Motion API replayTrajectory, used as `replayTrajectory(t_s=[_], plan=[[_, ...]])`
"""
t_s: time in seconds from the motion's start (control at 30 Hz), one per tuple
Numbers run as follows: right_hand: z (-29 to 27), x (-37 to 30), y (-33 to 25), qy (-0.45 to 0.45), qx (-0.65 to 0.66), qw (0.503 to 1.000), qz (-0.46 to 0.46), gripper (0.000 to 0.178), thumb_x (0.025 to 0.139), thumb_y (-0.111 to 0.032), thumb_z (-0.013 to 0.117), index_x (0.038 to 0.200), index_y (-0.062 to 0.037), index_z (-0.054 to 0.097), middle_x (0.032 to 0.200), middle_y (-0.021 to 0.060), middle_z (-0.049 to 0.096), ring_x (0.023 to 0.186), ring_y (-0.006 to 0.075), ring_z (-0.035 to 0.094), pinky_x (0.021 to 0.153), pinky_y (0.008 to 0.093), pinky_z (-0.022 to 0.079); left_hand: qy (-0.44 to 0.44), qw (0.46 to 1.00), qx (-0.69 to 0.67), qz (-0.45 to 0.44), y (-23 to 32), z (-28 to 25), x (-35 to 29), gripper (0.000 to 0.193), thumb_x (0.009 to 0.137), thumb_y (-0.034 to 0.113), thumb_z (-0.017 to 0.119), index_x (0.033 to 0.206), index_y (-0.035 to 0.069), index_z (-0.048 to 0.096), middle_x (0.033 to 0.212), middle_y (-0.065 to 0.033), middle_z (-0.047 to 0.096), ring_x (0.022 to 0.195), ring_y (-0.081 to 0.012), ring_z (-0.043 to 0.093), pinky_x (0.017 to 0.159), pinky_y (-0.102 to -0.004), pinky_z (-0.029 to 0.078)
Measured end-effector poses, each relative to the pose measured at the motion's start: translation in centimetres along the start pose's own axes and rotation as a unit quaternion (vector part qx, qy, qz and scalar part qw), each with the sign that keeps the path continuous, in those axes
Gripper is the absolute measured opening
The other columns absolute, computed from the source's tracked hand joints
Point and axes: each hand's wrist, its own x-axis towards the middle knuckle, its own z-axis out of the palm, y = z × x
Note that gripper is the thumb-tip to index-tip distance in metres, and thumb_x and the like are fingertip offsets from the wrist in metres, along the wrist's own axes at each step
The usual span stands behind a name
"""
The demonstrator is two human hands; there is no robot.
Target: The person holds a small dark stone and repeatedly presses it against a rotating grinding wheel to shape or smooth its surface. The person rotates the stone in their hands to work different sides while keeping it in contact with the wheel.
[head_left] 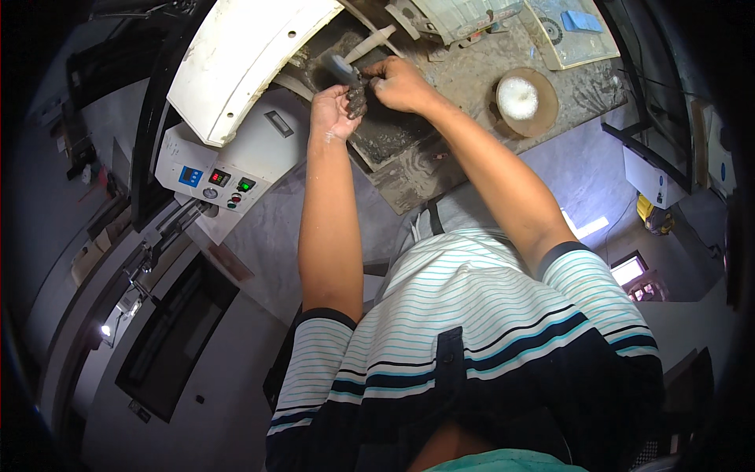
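Observation:
My left hand (335, 115) is closed on a small, dark, lumpy piece (356, 99) smeared with dark grit, and its exact kind does not show. From the right, my right hand (403, 85) has its fingers curled, with the index and thumb tips against the same piece. Just beyond my fingers is a blurred grey wheel (340, 68), apparently spinning. A pale tapered spindle (371, 45) stands behind it. The piece is at or close to the wheel's near edge; whether they touch is hard to tell. Wet grey grit coats the tray (385, 157) beneath.
A brown bowl (546, 106) with white foam stands on the worktop at right. Far right lies a blue cloth (582, 21) on a pale panel. A white curved hood (236, 63) rises at left, above a control panel (216, 185) with lit displays.

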Motion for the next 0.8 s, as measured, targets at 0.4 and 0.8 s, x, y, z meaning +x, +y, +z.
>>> replayTrajectory(t_s=[0.4,0.8], plan=[[-0.3,0.0,-0.4,-0.039,-0.050,0.998,-0.025,0.040,0.070,-0.012,0.056,0.106,0.0026,0.065,0.101,0.0276,0.062,0.100,0.0383,0.061,0.091,0.0394,0.047,0.092,0.995,0.013,0.048,-0.2,0.5,-0.8,0.018,0.086,0.010,0.046,0.081,-0.003,0.058,0.064,-0.0089,0.056,0.044,-0.0182,0.045,0.040,-0.0293,0.034],[2.3,-6.6,2.1,-0.176,-0.381,0.904,-0.082,0.026,0.087,-0.010,0.048,0.101,0.0010,0.067,0.119,0.0199,0.059,0.106,0.0380,0.057,0.085,0.0419,0.050,0.189,0.846,0.406,0.289,-3.7,1.1,-4.6,0.014,0.079,0.006,0.058,0.072,-0.004,0.064,0.063,-0.0001,0.053,0.056,-0.0069,0.041,0.052,-0.0265,0.034]])
